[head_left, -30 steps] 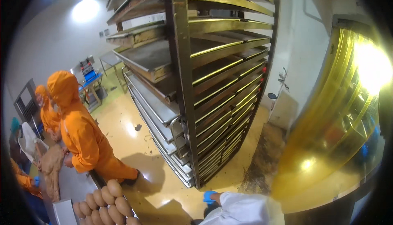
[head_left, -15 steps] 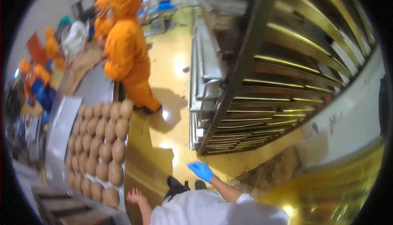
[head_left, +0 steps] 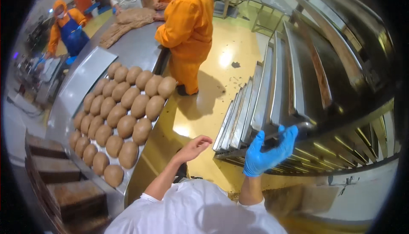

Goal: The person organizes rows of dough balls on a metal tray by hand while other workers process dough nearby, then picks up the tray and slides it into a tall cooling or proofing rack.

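Bare and empty, my left hand [head_left: 194, 149] is raised in front of my body, between the worktable and a rack, its fingers loosely stretched out. On my right hand [head_left: 270, 151] is a blue glove; thumb and fingers are spread wide. It reaches up by the front ends of metal trays [head_left: 260, 102] stacked in the tall rack [head_left: 341, 138]. Whether its fingertips touch a tray edge I cannot tell. Left of me, rows of round brown dough balls [head_left: 116, 116] lie on a light tray on the metal worktable [head_left: 136, 57].
Brown baking tins [head_left: 76, 195] stand at the lower left. A flat metal sheet [head_left: 87, 74] lies beside the dough balls. A worker in orange [head_left: 187, 25] stands at the table, with others around a large dough mass [head_left: 128, 23]. A steel table [head_left: 270, 6] is farther back.
My view has turned, and the dough and rack appear shifted. Both hands have risen; the gloved right hand has come up to the rack's trays, its fingers spreading.
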`<state>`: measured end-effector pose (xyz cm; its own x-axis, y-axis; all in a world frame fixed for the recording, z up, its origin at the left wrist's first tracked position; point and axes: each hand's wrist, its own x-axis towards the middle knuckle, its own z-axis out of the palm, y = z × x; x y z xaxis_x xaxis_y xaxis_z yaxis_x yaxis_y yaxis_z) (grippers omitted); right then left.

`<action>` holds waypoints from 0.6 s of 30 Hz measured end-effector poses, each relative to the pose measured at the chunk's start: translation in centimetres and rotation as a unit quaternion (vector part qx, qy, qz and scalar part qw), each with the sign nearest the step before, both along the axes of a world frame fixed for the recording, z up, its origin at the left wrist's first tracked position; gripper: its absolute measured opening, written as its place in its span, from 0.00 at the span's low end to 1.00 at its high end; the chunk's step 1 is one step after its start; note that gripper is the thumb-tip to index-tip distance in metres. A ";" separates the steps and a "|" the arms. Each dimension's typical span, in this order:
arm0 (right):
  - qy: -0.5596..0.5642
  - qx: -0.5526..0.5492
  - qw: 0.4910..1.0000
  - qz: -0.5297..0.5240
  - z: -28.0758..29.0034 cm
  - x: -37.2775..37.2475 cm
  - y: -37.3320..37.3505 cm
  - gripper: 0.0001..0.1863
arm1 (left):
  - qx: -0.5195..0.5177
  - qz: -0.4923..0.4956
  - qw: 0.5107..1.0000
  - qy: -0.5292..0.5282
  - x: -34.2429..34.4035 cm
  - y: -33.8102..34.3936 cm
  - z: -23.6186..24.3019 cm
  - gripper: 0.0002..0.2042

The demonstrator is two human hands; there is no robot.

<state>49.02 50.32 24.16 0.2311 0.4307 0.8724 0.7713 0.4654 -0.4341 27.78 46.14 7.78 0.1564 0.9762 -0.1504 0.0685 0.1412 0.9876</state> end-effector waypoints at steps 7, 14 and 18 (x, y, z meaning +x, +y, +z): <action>0.145 -0.064 0.985 -0.069 -2.8 -1.4 2.4 0.34 | 0.425 -0.133 0.895 0.035 4.5 9.4 14.3 0.19; 0.149 -0.025 0.966 -0.210 -2.1 -1.3 3.6 0.32 | 0.589 -0.231 0.774 0.014 9.2 13.0 18.6 0.25; 0.146 -0.011 0.953 -0.265 -2.3 -0.5 4.3 0.31 | 0.602 -0.225 0.764 -0.060 10.8 14.2 19.5 0.19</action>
